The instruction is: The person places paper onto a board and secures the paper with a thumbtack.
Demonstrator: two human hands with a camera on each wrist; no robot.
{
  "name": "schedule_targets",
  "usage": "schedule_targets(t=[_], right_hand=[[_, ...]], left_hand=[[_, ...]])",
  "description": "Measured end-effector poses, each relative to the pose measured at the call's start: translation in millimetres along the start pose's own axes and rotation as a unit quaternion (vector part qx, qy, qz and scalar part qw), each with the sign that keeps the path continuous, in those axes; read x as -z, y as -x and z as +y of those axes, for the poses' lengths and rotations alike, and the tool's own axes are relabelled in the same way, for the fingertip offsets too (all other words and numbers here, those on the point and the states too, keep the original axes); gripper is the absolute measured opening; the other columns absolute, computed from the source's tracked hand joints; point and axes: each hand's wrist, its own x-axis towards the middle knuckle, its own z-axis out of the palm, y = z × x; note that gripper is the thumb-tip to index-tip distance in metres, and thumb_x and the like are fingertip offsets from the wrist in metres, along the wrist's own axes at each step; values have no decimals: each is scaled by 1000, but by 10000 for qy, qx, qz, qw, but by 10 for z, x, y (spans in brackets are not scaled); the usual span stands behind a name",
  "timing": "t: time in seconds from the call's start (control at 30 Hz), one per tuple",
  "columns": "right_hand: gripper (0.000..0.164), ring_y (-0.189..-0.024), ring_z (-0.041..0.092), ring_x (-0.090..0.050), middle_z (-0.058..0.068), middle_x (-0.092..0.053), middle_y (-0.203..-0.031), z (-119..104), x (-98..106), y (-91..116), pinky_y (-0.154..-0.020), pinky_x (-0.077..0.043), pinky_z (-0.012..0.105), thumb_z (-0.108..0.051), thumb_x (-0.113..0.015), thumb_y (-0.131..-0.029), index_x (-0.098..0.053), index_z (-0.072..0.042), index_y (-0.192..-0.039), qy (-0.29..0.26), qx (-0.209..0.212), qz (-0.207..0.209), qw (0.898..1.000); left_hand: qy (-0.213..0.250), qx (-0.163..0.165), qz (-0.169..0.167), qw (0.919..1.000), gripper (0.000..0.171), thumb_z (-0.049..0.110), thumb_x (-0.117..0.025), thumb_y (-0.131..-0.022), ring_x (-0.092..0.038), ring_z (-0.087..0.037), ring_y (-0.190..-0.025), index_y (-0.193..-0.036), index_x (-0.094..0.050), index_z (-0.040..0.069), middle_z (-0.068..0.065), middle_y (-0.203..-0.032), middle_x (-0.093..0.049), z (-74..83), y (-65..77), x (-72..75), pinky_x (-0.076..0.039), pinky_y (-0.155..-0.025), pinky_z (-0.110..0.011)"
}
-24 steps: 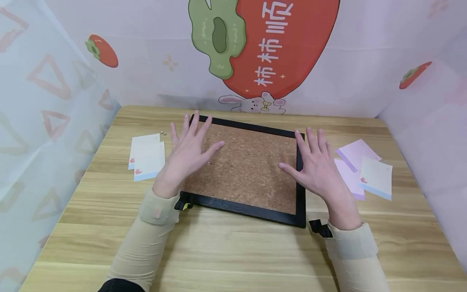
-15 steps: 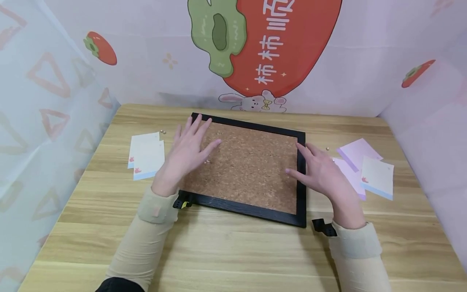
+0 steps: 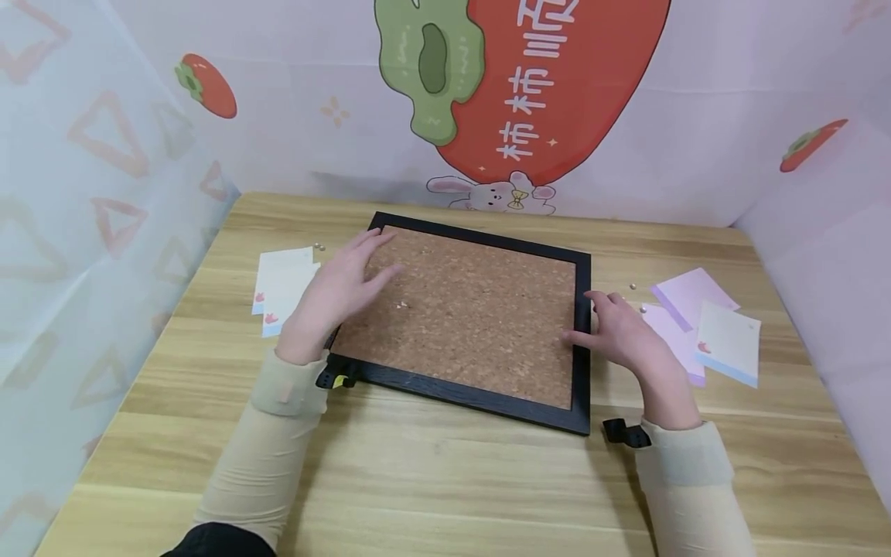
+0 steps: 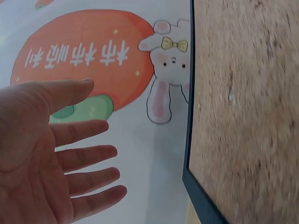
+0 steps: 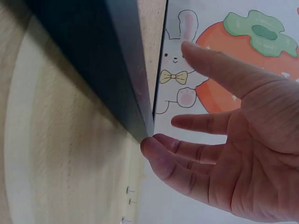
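A cork board (image 3: 480, 317) in a black frame (image 3: 445, 392) lies slightly turned on the table. My left hand (image 3: 337, 290) is over the frame's left side, fingers extended and thumb apart over the cork. In the left wrist view, nothing is in that hand (image 4: 56, 154). My right hand (image 3: 629, 333) is at the frame's right side, thumb over the edge and fingers loosely bent. The right wrist view shows a fingertip of the right hand (image 5: 219, 149) by the frame's edge (image 5: 107, 70); whether it touches cannot be told. Small whitish bits (image 3: 401, 305) sit on the cork.
White note sheets (image 3: 284, 286) with blue edges lie left of the board. On the right are lilac sheets (image 3: 696, 298) and another white sheet (image 3: 729, 340). Small pins (image 5: 128, 190) stand on the table beyond the right hand. A printed cloth (image 3: 320, 139) closes off the back.
Both hands have lowered toward the frame's sides. The right hand moved outward and its spread fingers bent; the left hand drew back slightly left. The board stays put.
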Motion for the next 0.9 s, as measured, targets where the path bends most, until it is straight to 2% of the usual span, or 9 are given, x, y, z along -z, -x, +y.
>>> schedule_targets(t=[0.13, 0.23, 0.3, 0.37, 0.4, 0.43, 0.57, 0.73, 0.9], right_hand=[[90, -116, 46, -53, 40, -41, -138, 38, -10, -16, -100, -45, 63, -43, -73, -89, -31, 10, -148, -90, -4, -54, 9999], [90, -117, 47, -53, 41, -40, -140, 33, -15, -17, -100, -45, 63, -43, -74, -89, -32, 10, -148, -125, 14, -88, 9999], [90, -117, 47, -53, 41, -37, -142, 28, -19, -13, -99, -46, 63, -43, -74, -88, -32, 10, -148, -133, 16, -104, 9999], [90, -116, 47, -54, 42, -36, -143, 25, -34, -13, -99, -46, 63, -42, -75, -88, -32, 10, -148, -139, -2, -104, 9998], [90, -115, 47, -54, 42, -35, -143, 25, -40, -14, -99, -47, 63, -41, -75, -88, -32, 10, -148, -139, -9, -104, 9998], [90, -116, 48, -54, 43, -34, -143, 25, -52, -18, -99, -47, 63, -40, -75, -88, -31, 11, -148, -132, -20, -99, 9999], [92, -116, 49, -54, 45, -32, -142, 24, -91, -42, -99, -47, 63, -38, -75, -88, -27, 12, -150, -101, -64, -139, 9998], [97, -113, 46, -55, 44, -30, -142, 28, -146, -73, -98, -48, 61, -37, -74, -89, -19, 10, -153, -103, -158, -402, 9990], [98, -116, 47, -54, 44, -30, -142, 45, -159, -94, -99, -47, 62, -37, -75, -89, -19, 11, -153, -129, -123, -439, 9989]], left_hand=[[52, 3, 139, 9999, 56, 39, -58, -101, -44, -37, -142, -149, -47, 11, -16, -154, -47, -156, 25, 59, -36, -115, -56], [60, 60, 209, 9997, 54, 40, -58, -101, -63, -38, -112, -146, -51, 12, -18, -138, -61, -290, 72, 123, -47, -101, -54], [74, 137, 254, 9996, 53, 39, -59, -100, -64, -38, -96, -145, -52, 12, -20, -134, -63, -391, 108, 166, -50, -90, -52], [99, 225, 288, 9993, 52, 37, -60, -100, -64, -39, -88, -145, -53, 12, -21, -132, -64, -494, 144, 212, -50, -82, -50], [114, 275, 277, 9992, 53, 37, -60, -100, -64, -41, -91, -146, -52, 12, -22, -132, -64, -548, 160, 236, -50, -81, -51], [127, 349, 274, 9989, 52, 34, -61, -100, -64, -41, -103, -146, -52, 11, -20, -142, -58, -604, 169, 257, -50, -87, -53], [144, 711, 208, 9971, 56, 34, -62, -99, -57, -44, -123, -146, -50, 8, -22, -141, -58, -810, 215, 347, -47, -97, -58], [149, 1099, -74, 9938, 61, 31, -65, -96, -52, -45, -128, -148, -45, 7, -24, -142, -55, -1012, 262, 439, -44, -100, -60], [-52, 1310, -676, 9891, 80, 33, -70, -93, -44, -51, -132, -155, -30, 1, -31, -148, -44, -1123, 300, 512, -39, -104, -65]])
